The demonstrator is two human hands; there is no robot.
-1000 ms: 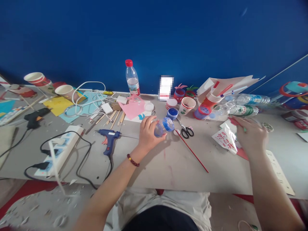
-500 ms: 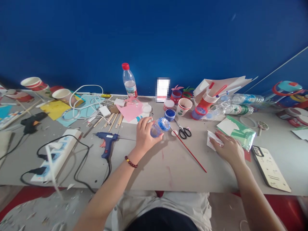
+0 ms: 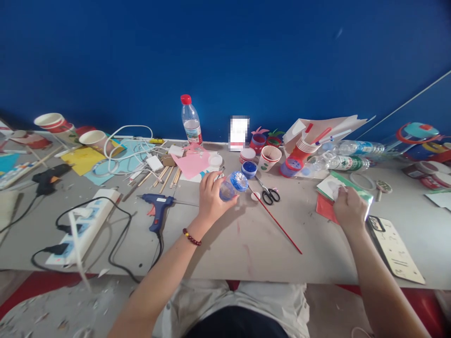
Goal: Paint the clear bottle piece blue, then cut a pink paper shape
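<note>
The left hand (image 3: 213, 191) grips a clear plastic bottle piece (image 3: 233, 185) with a blue end, above the table (image 3: 225, 256), near the blue paint jar (image 3: 249, 169). The right hand (image 3: 350, 209) curls around crumpled whitish material (image 3: 339, 185). The step seems to be steadying the piece; moving it calls for a grip clear of the blue.

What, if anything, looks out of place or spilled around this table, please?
Pinkish smears streak the grey tabletop near its front edge, like stray paint. Pale scraps also litter the area below its left side, apparently dropped offcuts.
</note>
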